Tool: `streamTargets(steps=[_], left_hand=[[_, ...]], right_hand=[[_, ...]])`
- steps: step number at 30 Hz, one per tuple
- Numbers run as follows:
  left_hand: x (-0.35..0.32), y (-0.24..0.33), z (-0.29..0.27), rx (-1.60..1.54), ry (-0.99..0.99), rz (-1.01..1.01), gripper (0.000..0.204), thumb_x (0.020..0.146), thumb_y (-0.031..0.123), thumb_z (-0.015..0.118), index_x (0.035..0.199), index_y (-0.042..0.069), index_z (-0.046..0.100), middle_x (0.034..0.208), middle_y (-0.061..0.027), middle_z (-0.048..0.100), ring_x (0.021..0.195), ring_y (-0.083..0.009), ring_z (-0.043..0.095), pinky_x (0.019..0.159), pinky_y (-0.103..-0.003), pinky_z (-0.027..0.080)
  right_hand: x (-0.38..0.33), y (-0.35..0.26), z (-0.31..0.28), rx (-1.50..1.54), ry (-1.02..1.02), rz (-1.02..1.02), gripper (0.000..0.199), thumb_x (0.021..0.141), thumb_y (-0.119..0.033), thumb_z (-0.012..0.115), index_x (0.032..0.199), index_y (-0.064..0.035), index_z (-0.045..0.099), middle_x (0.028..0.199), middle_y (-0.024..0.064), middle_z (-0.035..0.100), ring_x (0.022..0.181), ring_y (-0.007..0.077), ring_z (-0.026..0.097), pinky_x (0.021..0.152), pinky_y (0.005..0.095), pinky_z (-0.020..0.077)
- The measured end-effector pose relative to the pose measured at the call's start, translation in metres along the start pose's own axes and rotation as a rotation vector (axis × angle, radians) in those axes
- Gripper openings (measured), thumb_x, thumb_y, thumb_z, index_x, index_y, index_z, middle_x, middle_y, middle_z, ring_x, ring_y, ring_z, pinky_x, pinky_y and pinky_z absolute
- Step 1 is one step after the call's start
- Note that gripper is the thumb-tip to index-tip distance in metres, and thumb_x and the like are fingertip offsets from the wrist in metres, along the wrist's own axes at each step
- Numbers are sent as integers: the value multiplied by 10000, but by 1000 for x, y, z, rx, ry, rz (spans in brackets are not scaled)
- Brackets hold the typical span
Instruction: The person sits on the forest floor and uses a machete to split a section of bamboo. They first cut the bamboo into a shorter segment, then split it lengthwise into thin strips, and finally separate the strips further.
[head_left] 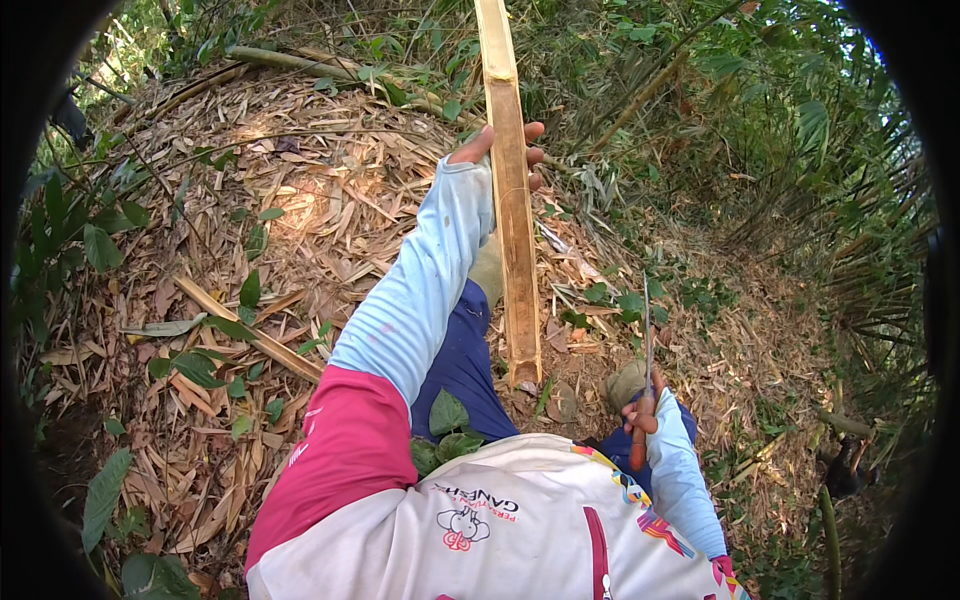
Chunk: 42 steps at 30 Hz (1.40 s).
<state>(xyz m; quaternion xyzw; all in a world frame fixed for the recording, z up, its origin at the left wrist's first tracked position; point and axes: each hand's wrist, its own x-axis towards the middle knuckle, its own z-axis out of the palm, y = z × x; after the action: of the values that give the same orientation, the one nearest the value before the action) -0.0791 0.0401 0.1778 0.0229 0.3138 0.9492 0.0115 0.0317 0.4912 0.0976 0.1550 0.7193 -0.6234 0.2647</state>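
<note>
A long split bamboo piece (512, 200) stretches from the top edge down toward my feet, its pale hollow inner face turned up and a node ridge crossing it. My left hand (474, 148) is wrapped round it from beneath, thumb on the left edge and fingertips showing past the right edge. Lower right, my right hand (642, 412) is closed round the brown wooden handle of a long-bladed knife (649, 335). The thin blade points away from me, apart from the bamboo.
Dry bamboo leaves (330, 190) and chips cover the sloping ground. Another split bamboo strip (250, 330) lies to the left. A bamboo pole (300, 64) lies at the back. Dense green brush (790, 110) stands on the right. Leafy stems (445, 430) rise close to my body.
</note>
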Motion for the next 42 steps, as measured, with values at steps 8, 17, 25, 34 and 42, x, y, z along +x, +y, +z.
streamTargets(steps=[8,17,25,34,42], left_hand=[[13,-17,-20,-279,46,96,537,1024,407,447,1386,12,470,1242,-151,615,960,-270,662,780,-420,611],[18,-26,-41,-375,-6,31,604,1022,476,410,1364,-20,448,1148,-184,618,899,-286,645,707,-446,592],[4,-15,-49,-101,-71,108,625,1008,508,419,1434,53,377,1190,-233,588,827,-190,629,677,-320,612],[1,-31,-47,78,-70,-76,668,1003,560,396,1404,25,406,1132,-202,617,736,-165,626,625,-302,577],[25,-116,25,384,-206,-381,638,1013,539,395,1409,40,371,918,-154,646,591,-172,599,502,-296,528]], right_hand=[[1,79,0,-330,168,279,926,673,148,661,1498,-90,314,1123,170,581,538,218,547,442,351,441],[-73,-24,30,-407,207,-127,886,745,42,614,1531,-96,229,801,80,566,554,173,553,480,305,463],[-131,-26,-13,-679,673,-369,303,790,-28,722,1031,-31,538,781,15,571,665,104,528,593,267,435],[-147,-19,-30,-419,775,-405,288,833,-41,722,1049,-51,533,724,-12,562,598,74,514,543,245,407],[-110,9,-88,-414,850,-351,273,819,-84,748,995,-40,544,747,18,584,629,98,527,594,264,439]])
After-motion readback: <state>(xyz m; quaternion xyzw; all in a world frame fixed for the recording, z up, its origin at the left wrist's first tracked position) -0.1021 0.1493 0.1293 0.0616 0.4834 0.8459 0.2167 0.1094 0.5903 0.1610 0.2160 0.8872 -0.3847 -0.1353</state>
